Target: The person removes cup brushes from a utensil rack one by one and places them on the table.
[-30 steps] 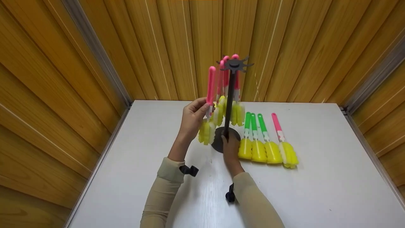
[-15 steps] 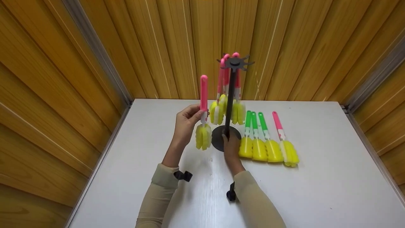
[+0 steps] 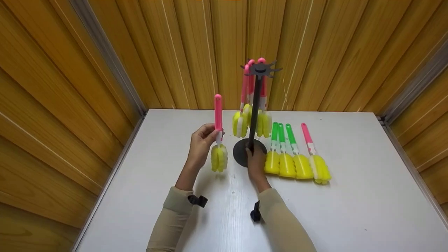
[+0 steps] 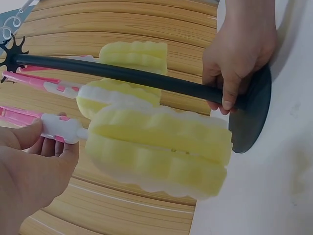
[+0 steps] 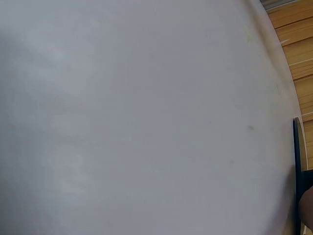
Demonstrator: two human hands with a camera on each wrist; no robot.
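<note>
My left hand point(image 3: 199, 147) pinches a sponge bottle brush point(image 3: 219, 159) by the white neck below its pink handle. The brush is upright over the table, left of the dark rack, its yellow and white sponge head pointing down. In the left wrist view, that sponge head point(image 4: 156, 152) fills the middle, apart from the rack. My right hand point(image 3: 256, 161) grips the foot of the rack's post point(image 3: 256, 105), just above its round base point(image 3: 239, 154). Pink-handled brushes point(image 3: 239, 126) hang from the hooked top point(image 3: 260, 69). The right wrist view mostly shows tabletop, with a fingertip point(image 5: 307, 208) at its edge.
Right of the rack, three green-handled brushes point(image 3: 287, 164) with yellow sponge heads lie side by side on the white table point(image 3: 367, 203). A pink-handled brush point(image 3: 319, 168) lies beside them. A wood-panelled wall point(image 3: 175, 52) rises behind the table.
My left hand has drawn the pink-handled brush left and downward, away from the rack. My right hand stays on the post, and the hanging brushes keep their places.
</note>
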